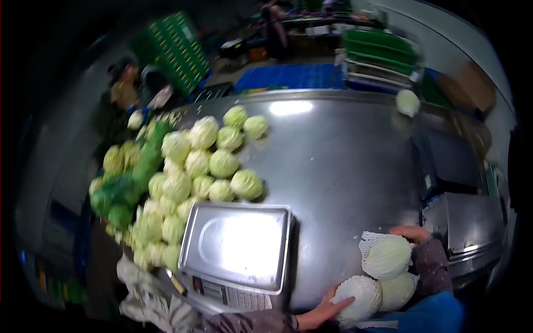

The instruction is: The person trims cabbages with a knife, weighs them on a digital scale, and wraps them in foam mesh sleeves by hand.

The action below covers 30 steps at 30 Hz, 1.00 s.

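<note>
Three pale green cabbages in white foam netting are grouped at the steel table's near right edge. My left hand (322, 312) curves round the side of the nearest netted cabbage (358, 299), thumb across its front. Cupped behind the upper netted cabbage (386, 255) is my right hand (411, 232), its fingers partly hidden. A third netted cabbage (398, 291) sits between these two, close to my right forearm and my blue apron. Left of them stands a weighing scale (236, 247) with a bare, shiny metal pan.
Many loose cabbages (198, 164) are heaped on the left of the steel table (327, 166), by a green mesh sack (147, 161). One netted cabbage (408, 103) sits at the far right. Dark bins (449, 161) line the right edge. Another person (125, 89) is beyond the heap.
</note>
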Tool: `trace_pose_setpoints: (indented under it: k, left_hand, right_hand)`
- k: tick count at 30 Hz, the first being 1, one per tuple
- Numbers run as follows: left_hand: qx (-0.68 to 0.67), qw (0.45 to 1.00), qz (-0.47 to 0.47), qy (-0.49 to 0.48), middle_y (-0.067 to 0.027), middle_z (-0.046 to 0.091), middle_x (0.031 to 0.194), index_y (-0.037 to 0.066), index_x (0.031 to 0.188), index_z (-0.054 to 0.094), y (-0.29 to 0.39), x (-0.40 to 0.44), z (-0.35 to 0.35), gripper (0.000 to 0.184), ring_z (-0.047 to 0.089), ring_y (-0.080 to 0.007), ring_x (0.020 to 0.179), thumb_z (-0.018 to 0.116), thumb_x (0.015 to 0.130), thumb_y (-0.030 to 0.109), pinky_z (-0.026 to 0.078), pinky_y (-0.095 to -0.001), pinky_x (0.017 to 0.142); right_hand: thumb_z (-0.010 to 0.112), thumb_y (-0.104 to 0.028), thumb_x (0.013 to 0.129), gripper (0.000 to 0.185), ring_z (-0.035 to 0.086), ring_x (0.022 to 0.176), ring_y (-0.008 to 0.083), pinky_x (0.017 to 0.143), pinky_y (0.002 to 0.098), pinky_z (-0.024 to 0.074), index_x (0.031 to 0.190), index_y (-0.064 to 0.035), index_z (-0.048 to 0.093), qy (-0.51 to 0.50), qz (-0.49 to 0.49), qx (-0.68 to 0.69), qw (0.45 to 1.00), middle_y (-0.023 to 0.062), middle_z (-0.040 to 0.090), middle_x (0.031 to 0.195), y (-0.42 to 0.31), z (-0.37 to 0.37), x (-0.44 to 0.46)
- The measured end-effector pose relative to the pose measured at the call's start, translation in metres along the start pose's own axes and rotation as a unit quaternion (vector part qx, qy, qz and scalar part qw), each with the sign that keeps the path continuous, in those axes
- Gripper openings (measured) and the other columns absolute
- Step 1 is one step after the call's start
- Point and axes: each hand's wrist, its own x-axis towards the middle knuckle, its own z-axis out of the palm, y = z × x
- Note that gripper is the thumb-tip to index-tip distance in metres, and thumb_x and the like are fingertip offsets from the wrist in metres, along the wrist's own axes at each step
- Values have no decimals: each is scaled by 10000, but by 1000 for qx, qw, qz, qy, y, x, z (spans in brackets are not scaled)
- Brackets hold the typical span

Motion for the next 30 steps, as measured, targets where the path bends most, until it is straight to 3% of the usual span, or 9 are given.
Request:
trace_pose_setpoints:
  k: [2, 4, 7, 9, 13, 19, 22, 24, 30]
  left_hand:
    - [-113, 984, -77, -112, -48, 225, 1329, 178, 1367, 108, -11, -12, -2, 777, 352, -192, 1171, 593, 801, 399, 454, -325, 830]
    - [-91, 982, -105, -128, -81, 389, 1226, 151, 1355, 128, -43, -3, -10, 777, 451, -196, 1073, 609, 787, 374, 481, -336, 769]
    - [-23, 995, -49, -85, -117, 474, 1127, 118, 1342, 157, -64, -14, -13, 760, 499, -222, 1001, 615, 768, 313, 467, -338, 781]
    - [286, 939, 149, -121, -154, 487, 1103, 74, 1318, 221, -87, -12, -23, 719, 512, -227, 970, 611, 745, 264, 446, -336, 806]
    - [112, 956, 222, -158, -148, 491, 1129, 25, 1252, 344, -68, -63, -54, 560, 526, -194, 937, 579, 776, 203, 452, -326, 781]
    - [35, 884, 336, 324, -74, 600, 969, 40, 1106, 509, -82, -201, -183, 273, 576, -131, 846, 505, 852, 140, 470, -266, 742]
    - [-29, 744, 317, 588, -62, 602, 847, 3, 984, 562, -135, -256, -284, 191, 553, -114, 770, 518, 843, 125, 453, -251, 692]
    - [-174, 659, 380, 625, -55, 603, 861, 2, 937, 570, -179, -285, -363, 133, 559, -110, 789, 518, 831, 62, 453, -245, 698]
    - [-32, 670, 179, 720, -127, 630, 857, -5, 989, 544, -297, -298, -566, 239, 603, -240, 810, 534, 782, 114, 461, -322, 718]
  right_hand:
    - [507, -342, 850, 326, 565, 669, 90, 578, 251, 454, 933, -42, 603, 35, 62, -46, 996, 21, 610, 814, -7, 20, -16]
    - [536, -318, 825, 319, 616, 591, 173, 532, 283, 496, 894, -16, 613, 55, 187, -68, 978, 67, 617, 757, -52, 54, -30]
    - [558, -242, 777, 288, 628, 628, 210, 511, 297, 479, 934, 0, 554, 85, 95, -161, 979, 104, 603, 783, -49, 70, -25]
    - [535, -190, 765, 247, 600, 606, 179, 487, 273, 438, 915, 6, 524, 152, 17, -212, 965, 88, 585, 767, -65, 83, -23]
    - [500, -146, 754, 206, 553, 567, 137, 465, 264, 404, 891, 7, 510, 216, -55, -266, 938, 68, 560, 749, -103, 111, -20]
    - [500, -134, 751, 207, 539, 582, 123, 495, 238, 405, 894, 15, 502, 133, -130, -255, 949, 70, 541, 752, -161, 185, -6]
    - [515, -121, 746, 222, 554, 625, 134, 549, 232, 424, 913, 24, 501, 79, -140, -221, 962, 83, 552, 773, -209, 260, -6]
    - [529, -109, 740, 232, 564, 656, 141, 582, 233, 438, 925, 29, 501, 52, -132, -208, 968, 89, 559, 785, -234, 319, 3]
    - [629, -100, 745, 350, 585, 829, 146, 763, 262, 472, 1052, 27, 520, -268, -46, -258, 927, 98, 610, 927, -277, 515, 87]
